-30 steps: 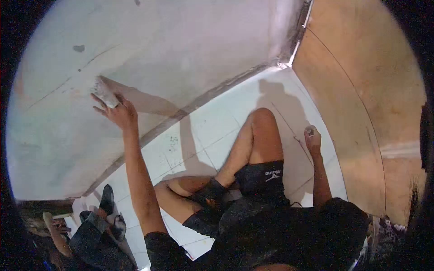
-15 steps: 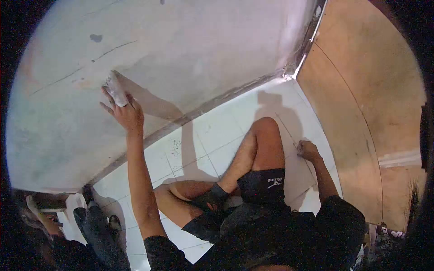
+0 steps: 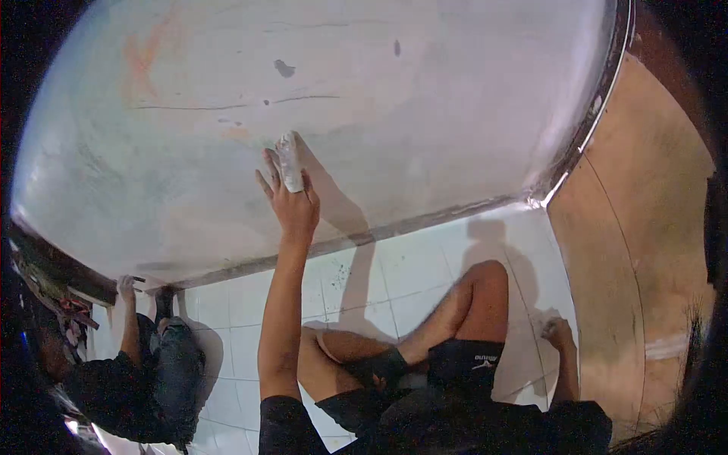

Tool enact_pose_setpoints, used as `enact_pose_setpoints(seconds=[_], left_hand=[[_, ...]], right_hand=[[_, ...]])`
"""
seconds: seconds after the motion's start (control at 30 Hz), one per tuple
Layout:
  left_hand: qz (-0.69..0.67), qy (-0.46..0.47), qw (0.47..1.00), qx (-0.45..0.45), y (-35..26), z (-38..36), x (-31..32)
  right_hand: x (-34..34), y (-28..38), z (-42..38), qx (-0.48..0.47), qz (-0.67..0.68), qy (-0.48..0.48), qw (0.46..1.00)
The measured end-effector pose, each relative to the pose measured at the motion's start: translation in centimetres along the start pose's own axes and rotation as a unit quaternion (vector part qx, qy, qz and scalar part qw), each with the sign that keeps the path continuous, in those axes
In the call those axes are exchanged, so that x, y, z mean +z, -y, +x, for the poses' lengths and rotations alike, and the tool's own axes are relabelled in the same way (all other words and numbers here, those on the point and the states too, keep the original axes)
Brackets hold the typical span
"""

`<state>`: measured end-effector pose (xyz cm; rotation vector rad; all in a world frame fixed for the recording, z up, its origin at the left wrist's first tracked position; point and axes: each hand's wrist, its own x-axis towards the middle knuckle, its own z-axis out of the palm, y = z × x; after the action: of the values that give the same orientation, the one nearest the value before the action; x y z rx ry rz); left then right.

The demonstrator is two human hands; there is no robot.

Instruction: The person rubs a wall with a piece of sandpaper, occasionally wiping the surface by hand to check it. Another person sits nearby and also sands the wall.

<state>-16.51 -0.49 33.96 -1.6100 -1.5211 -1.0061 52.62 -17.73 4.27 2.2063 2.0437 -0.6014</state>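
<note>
My left hand (image 3: 292, 208) reaches up to the pale wall (image 3: 425, 129) with the arm stretched out. It grips a whitish, dusty oblong piece (image 3: 290, 163) that lies along the fingers against the wall; its exact kind I cannot make out. Two fingers are spread to the left of it. Low on the right, my right hand (image 3: 557, 332) is curled closed just above the tiled floor, beside my raised knee. Whatever is inside those fingers, if anything, is hidden.
Another person (image 3: 129, 371) crouches at the lower left, one hand near the wall's base with a thin dark object. A brown panel (image 3: 607, 250) stands on the right. White floor tiles (image 3: 235, 341) run along the wall. The wall has cracks and dark patches.
The view has swung left and up, so the scene sits further right and lower. My left hand still holds the whitish piece against the wall. The other person's hand now shows at the wall.
</note>
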Motion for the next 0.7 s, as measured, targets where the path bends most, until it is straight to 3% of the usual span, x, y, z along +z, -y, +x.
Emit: enact_pose_setpoints(seconds=[0.03, 0.1, 0.13, 0.23, 0.33, 0.53, 0.63, 0.7], left_hand=[[0.014, 0.01, 1.0, 0.002, 0.1, -0.1, 0.0], [0.022, 0.038, 0.999, -0.01, -0.1, 0.0, -0.3], [0.019, 0.034, 0.999, -0.004, 0.0, 0.1, -0.3], [0.009, 0.026, 1.0, 0.001, 0.2, -0.1, 0.0], [-0.002, 0.023, 1.0, -0.013, -0.2, 0.1, 0.1], [0.019, 0.042, 0.999, -0.007, -0.2, 0.7, -0.5], [0.038, 0.055, 0.998, 0.003, 0.1, 0.7, -0.9], [0.038, 0.059, 0.998, 0.002, -0.1, 0.7, -1.0]], right_hand=[[0.7, -2.1, -0.8, -0.018, 0.023, -0.106, 0.994], [0.5, -4.7, -3.2, -0.039, -0.007, -0.206, 0.978], [0.0, -5.8, -4.0, -0.042, -0.058, -0.205, 0.976], [1.1, -8.9, -3.1, -0.203, 0.058, -0.198, 0.957], [-3.2, -2.9, -4.6, -0.121, 0.055, -0.16, 0.978], [-3.4, 0.2, -1.5, 0.024, 0.113, -0.111, 0.987], [-1.5, -0.7, 0.6, -0.101, 0.158, -0.244, 0.951], [-2.0, -0.2, 1.1, -0.046, 0.342, -0.169, 0.923]])
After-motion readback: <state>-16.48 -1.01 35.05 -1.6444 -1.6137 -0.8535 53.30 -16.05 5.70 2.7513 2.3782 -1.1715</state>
